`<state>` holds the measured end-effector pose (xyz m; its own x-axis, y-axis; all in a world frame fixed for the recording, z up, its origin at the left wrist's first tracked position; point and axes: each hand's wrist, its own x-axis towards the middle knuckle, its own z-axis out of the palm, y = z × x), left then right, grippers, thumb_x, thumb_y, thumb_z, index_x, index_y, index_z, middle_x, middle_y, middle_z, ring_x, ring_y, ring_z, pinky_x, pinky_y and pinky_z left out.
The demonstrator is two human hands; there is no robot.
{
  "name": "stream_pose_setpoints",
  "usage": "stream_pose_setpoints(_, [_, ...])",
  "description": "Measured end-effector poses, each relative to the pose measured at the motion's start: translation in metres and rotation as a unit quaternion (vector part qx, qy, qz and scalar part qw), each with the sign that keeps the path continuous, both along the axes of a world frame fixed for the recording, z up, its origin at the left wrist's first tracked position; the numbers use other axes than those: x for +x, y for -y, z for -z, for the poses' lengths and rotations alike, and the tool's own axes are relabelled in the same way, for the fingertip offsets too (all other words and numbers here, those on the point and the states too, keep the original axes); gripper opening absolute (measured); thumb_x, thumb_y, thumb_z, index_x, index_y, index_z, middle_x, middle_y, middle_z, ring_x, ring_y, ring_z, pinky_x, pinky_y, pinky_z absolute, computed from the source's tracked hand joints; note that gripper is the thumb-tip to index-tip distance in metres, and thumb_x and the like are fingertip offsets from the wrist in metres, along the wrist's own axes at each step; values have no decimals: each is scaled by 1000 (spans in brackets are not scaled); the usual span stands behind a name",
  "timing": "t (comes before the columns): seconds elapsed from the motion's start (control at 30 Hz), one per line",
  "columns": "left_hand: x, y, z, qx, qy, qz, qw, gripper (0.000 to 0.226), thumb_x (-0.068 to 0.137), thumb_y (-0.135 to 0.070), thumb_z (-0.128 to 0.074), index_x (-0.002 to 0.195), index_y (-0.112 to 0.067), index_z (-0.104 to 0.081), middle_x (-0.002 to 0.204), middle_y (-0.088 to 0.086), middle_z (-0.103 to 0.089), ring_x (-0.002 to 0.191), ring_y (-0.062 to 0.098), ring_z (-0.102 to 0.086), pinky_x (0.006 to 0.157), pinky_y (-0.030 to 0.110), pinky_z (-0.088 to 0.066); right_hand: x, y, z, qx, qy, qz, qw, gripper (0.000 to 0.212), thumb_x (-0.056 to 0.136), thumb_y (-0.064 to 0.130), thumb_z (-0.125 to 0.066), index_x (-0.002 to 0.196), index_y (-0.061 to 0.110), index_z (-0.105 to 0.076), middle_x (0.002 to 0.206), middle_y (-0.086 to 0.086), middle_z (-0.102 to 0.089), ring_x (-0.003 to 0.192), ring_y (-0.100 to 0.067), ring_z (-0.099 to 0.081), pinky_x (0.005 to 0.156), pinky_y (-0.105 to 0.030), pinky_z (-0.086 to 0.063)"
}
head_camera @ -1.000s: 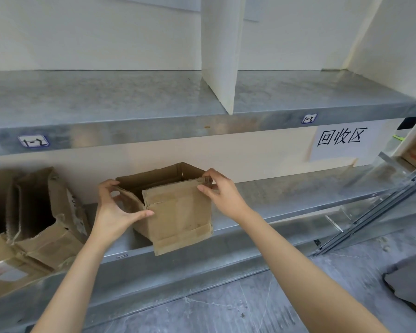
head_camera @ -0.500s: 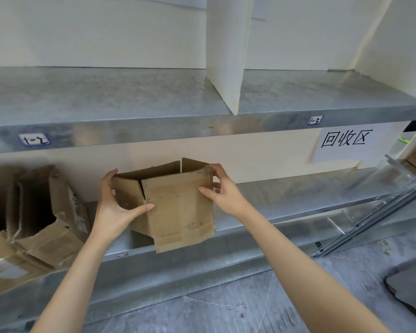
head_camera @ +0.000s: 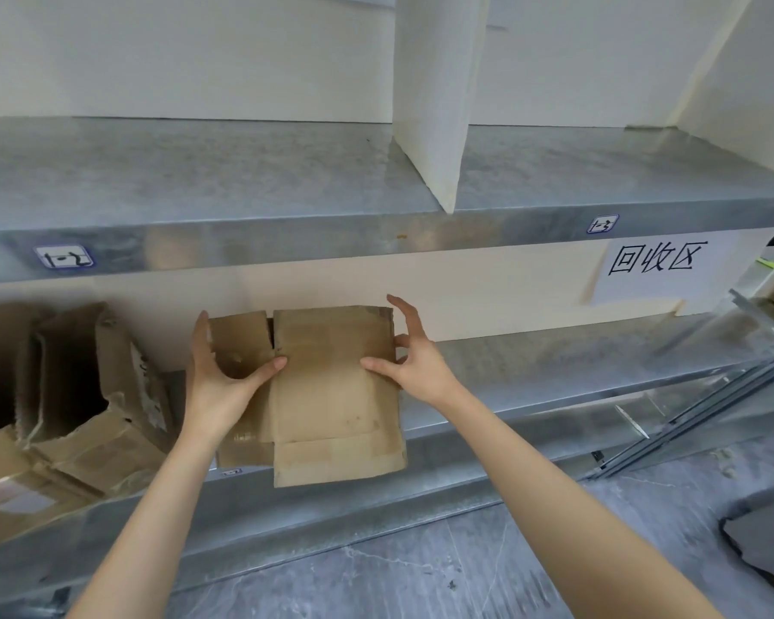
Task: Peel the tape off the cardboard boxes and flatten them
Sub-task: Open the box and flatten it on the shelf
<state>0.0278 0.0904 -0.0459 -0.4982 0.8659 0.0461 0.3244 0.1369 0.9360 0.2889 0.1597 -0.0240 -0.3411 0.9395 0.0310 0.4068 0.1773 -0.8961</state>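
A small brown cardboard box [head_camera: 331, 386] stands pressed nearly flat against the front of the lower metal shelf [head_camera: 532, 373], its bottom flap hanging past the shelf edge. My left hand [head_camera: 224, 377] grips its left side, thumb across the front and fingers behind. My right hand [head_camera: 414, 364] holds the right edge, thumb on the front panel and fingers at the side, the index finger pointing up. No tape shows on the face turned to me.
Torn, open cardboard boxes [head_camera: 86, 395] lie on the same shelf at the left. Above is an upper metal shelf [head_camera: 242, 172] with a white divider [head_camera: 439, 105]. A paper sign [head_camera: 653, 265] hangs at the right, beside metal rails [head_camera: 711, 395]. A dark object [head_camera: 765, 542] lies on the floor.
The box was open with a hollow inside a second ago; my hands have pushed its sides together, and it now lies nearly flat between them.
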Motion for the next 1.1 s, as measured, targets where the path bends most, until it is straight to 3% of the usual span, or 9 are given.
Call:
stream_pose_setpoints(0.07, [1,0,2,-12,8,1,1000,111,63,-63,-80,151,-43,-16,154,5,-35,139,25,-38,113,47,-36,-3,0,7,-15,-7,18,1000,89,81,38,-78,146,41,-18,130,29,-41,106,-11,-56,87,-29,-50])
stream_pose_setpoints(0.2, [2,5,16,-44,9,39,998,97,63,-80,-69,144,-40,-34,147,0,-43,134,22,-44,111,46,-39,-9,1,29,-46,15,56,997,78,82,39,-76,142,32,-27,112,6,-56,104,-16,-58,87,-31,-51])
stream_pose_setpoints(0.37, [11,20,30,-69,-40,56,995,73,80,-50,-75,141,-24,-44,145,0,-41,134,21,-41,104,30,-33,-23,0,54,-84,43,107,990,68,83,51,-70,136,33,-31,108,4,-57,100,-22,-63,88,-45,-54])
stream_pose_setpoints(0.47, [18,32,32,-72,-83,70,991,67,81,-44,-76,137,-24,-46,138,-2,-42,130,15,-41,101,25,-31,-34,0,59,-77,47,116,989,63,84,49,-70,132,27,-35,109,5,-57,97,-22,-63,85,-43,-54])
stream_pose_setpoints(0.67, [38,68,32,-32,-165,109,980,72,74,-72,-66,130,-31,-47,130,-9,-38,125,9,-39,103,30,-37,-42,-5,61,-26,74,105,991,51,81,46,-73,115,22,-43,110,4,-57,95,-19,-60,78,-39,-53])
stream_pose_setpoints(0.83, [51,87,44,-35,-287,163,943,93,63,-87,-61,134,-29,-48,141,-12,-37,137,10,-27,110,29,-28,-27,-2,52,-49,39,52,997,20,90,36,-66,103,25,-56,107,5,-58,90,-15,-58,74,-31,-49])
stream_pose_setpoints(0.9, [50,86,53,-35,-317,172,932,91,64,-76,-71,137,-27,-47,147,-10,-35,143,14,-23,114,33,-28,-14,7,48,-81,17,24,996,15,92,34,-64,105,27,-61,109,3,-61,82,-15,-62,70,-33,-56])
stream_pose_setpoints(1.0, [51,86,60,-37,-347,165,922,84,65,-28,-87,139,-22,-47,149,-5,-38,145,19,-24,104,41,-47,7,24,42,-115,4,-20,993,23,93,35,-64,114,28,-63,122,5,-60,89,-13,-66,74,-35,-61])
stream_pose_setpoints(1.1, [52,85,60,-38,-343,153,926,92,59,6,-79,142,-16,-46,149,-4,-41,145,20,-27,98,36,-52,23,43,36,-121,11,-74,990,31,87,36,-71,116,36,-61,128,12,-54,104,-6,-62,85,-29,-57])
